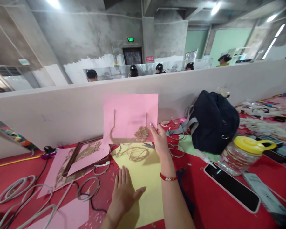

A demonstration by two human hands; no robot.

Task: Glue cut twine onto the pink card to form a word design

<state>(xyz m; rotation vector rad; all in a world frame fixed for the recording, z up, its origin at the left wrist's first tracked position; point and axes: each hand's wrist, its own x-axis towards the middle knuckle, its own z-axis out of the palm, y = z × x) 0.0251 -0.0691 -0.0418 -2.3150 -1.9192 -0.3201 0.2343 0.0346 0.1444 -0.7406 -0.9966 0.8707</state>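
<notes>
A pink sheet of paper (pixel 131 111) stands upright in front of the white partition, with brown twine (pixel 142 133) fixed along its lower part and up both sides. My right hand (pixel 160 138) pinches its lower right edge, thumb on the front. Lying flat with fingers stretched, my left hand (pixel 125 192) rests at the left side of a yellow sheet (pixel 150 190). Loose loops of twine (pixel 138 154) lie on the yellow sheet's far part, just below the pink paper. Scissors (pixel 148 145) show partly there, beside my right wrist.
Left are a brown frame (pixel 72 159), more pink sheets with twine, and coiled grey cords (pixel 16 190). Right are a dark bag (pixel 214 122), a yellow-lidded jar (pixel 240 156) and a phone (pixel 231 186). Behind the white partition (pixel 50 117), several people's heads show.
</notes>
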